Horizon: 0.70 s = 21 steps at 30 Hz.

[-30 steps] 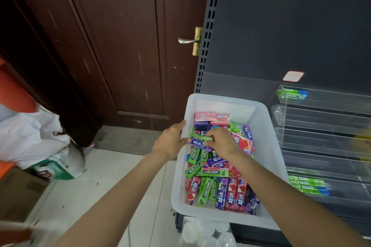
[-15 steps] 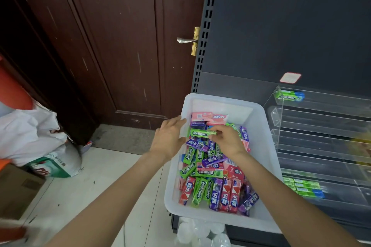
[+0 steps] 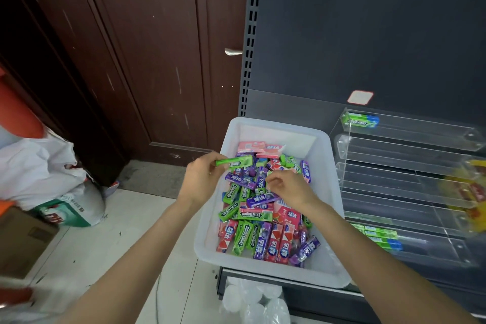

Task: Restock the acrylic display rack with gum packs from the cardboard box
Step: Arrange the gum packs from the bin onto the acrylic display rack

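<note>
A white plastic bin point(image 3: 324, 166) sits on the shelf edge, filled with several green, purple and red gum packs point(image 3: 263, 234). My left hand point(image 3: 201, 179) pinches one green gum pack point(image 3: 235, 161) by its end and holds it above the far part of the pile. My right hand point(image 3: 288, 188) hovers over the middle of the pile with loosely curled fingers and holds nothing that I can see. Right of the bin stands the tiered acrylic rack point(image 3: 410, 150). It has a green pack in its top tier point(image 3: 360, 120) and a few green packs in a low tier point(image 3: 380, 235).
A dark wooden door point(image 3: 131, 60) with a metal handle point(image 3: 232, 52) stands behind. A white bag point(image 3: 39, 166) and a cardboard box point(image 3: 21, 239) lie on the floor at left. Clear plastic cups point(image 3: 252, 300) sit below the bin. A blurred yellow packet point(image 3: 468, 192) shows at right.
The green pack passed from my right hand to my left hand, which lifted it up and left. My right hand let go and drew back over the pile.
</note>
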Tool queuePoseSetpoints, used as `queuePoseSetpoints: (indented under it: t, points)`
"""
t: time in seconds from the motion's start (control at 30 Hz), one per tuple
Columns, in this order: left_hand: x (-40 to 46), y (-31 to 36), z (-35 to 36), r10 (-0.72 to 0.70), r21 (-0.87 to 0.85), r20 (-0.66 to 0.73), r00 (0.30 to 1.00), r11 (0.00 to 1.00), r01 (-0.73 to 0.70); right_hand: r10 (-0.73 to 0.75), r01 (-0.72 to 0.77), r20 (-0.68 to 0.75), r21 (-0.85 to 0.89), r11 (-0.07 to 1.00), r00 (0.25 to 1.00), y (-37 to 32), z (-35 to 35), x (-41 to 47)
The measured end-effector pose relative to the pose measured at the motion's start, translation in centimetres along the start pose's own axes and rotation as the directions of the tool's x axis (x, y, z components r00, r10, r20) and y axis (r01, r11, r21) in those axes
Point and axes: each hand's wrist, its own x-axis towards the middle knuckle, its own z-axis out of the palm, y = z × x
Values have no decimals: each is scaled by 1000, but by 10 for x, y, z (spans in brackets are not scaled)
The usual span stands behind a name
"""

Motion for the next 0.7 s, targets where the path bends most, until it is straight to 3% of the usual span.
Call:
queuePoseSetpoints:
  t: [0.53, 0.7]
  points:
    - [-10, 11, -19, 7, -51, 11, 1000, 999, -6, 191, -167, 75, -246, 955, 979, -20, 24, 17]
    - [-8, 8, -19, 22, -25, 39, 999, 999, -21, 190, -176, 91, -143, 974, 977, -25, 27, 20]
